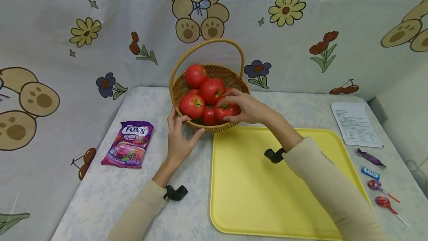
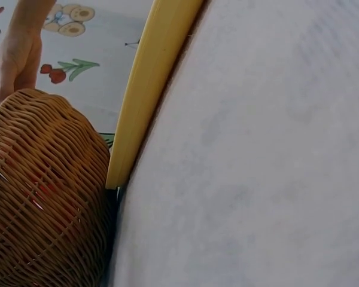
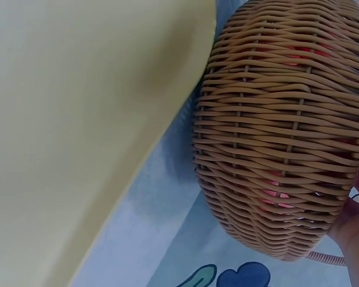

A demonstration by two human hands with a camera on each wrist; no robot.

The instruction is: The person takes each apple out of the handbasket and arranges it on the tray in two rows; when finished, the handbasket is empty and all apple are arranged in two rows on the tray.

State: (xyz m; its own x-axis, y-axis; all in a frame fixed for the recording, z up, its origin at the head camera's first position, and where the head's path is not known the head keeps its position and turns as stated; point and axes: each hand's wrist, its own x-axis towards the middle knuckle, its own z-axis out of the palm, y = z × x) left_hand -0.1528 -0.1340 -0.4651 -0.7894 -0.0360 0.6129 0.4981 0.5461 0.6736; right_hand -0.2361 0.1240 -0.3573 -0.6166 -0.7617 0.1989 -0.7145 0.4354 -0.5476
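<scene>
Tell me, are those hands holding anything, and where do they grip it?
The right hand grips a tomato from above, inside the basket. The left hand holds the basket by its near rim and wall.

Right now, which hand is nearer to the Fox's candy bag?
Left. The left hand holds the wicker basket at its near rim, just right of the Fox's candy bag; the right hand grips a tomato farther right.
</scene>
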